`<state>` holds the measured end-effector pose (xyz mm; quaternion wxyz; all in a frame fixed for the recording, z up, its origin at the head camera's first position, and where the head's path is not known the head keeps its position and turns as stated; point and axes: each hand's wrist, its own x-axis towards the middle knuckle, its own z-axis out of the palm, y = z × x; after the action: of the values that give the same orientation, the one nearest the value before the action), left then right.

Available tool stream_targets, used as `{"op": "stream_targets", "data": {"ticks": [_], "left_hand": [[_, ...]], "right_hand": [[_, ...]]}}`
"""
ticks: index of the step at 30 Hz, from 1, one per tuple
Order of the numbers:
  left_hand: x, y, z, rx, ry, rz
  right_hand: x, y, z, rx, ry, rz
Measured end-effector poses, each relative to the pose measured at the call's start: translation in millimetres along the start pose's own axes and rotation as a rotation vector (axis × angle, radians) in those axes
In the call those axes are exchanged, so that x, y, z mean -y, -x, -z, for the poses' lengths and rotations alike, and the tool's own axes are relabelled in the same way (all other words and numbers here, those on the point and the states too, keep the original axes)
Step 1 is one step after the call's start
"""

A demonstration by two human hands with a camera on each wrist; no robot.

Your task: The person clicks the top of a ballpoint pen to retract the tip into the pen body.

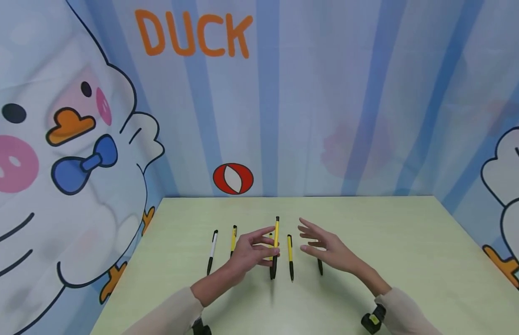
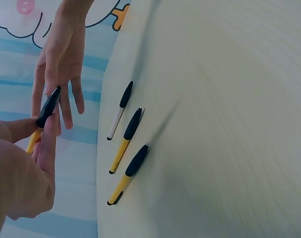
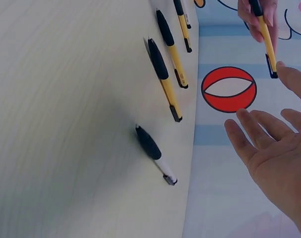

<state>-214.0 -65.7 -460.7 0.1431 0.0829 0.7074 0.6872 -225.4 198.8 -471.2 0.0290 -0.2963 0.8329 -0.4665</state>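
My left hand (image 1: 252,253) pinches a yellow pen (image 1: 277,232) with a black grip between thumb and fingers, holding it upright above the table. The pen's black tip end points down in the head view. To the right, my right hand (image 1: 330,251) hovers with fingers spread and nothing in them, apart from the held pen. Beneath that hand lies a white pen (image 3: 155,154) with a black grip, partly hidden in the head view. Another yellow pen (image 1: 290,251) lies between the hands. One more yellow pen (image 3: 172,47) is partly covered by my left hand in the head view.
Left of my left hand, a white pen (image 1: 214,242) and a yellow pen (image 1: 233,236) lie on the pale table (image 1: 368,223). Behind the table's far edge hangs a blue striped cloth (image 1: 301,93) with duck pictures. Dark wrist cameras (image 1: 373,318) sit on both wrists.
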Motion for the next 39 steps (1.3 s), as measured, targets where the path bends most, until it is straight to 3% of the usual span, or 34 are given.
{"op": "stream_targets", "data": {"ticks": [13, 20, 27, 34, 39], "left_hand": [[4.7, 4.8, 15.5, -0.041, -0.069, 0.028], [10.0, 5.2, 27.2, -0.064, -0.103, 0.034], [16.0, 5.0, 35.6, -0.091, -0.137, 0.035], [23.4, -10.8, 50.2, -0.169, -0.257, 0.01], [24.5, -29.7, 63.8, -0.249, -0.328, 0.045]], "right_hand": [[-6.8, 23.6, 22.3, -0.035, 0.027, -0.025], [-10.8, 38.2, 39.4, -0.095, 0.098, -0.035], [-11.3, 43.3, 47.2, -0.11, 0.083, -0.032], [-12.8, 48.8, 48.0, -0.118, 0.069, -0.043], [-17.7, 51.2, 48.2, -0.124, 0.088, -0.032]]}}
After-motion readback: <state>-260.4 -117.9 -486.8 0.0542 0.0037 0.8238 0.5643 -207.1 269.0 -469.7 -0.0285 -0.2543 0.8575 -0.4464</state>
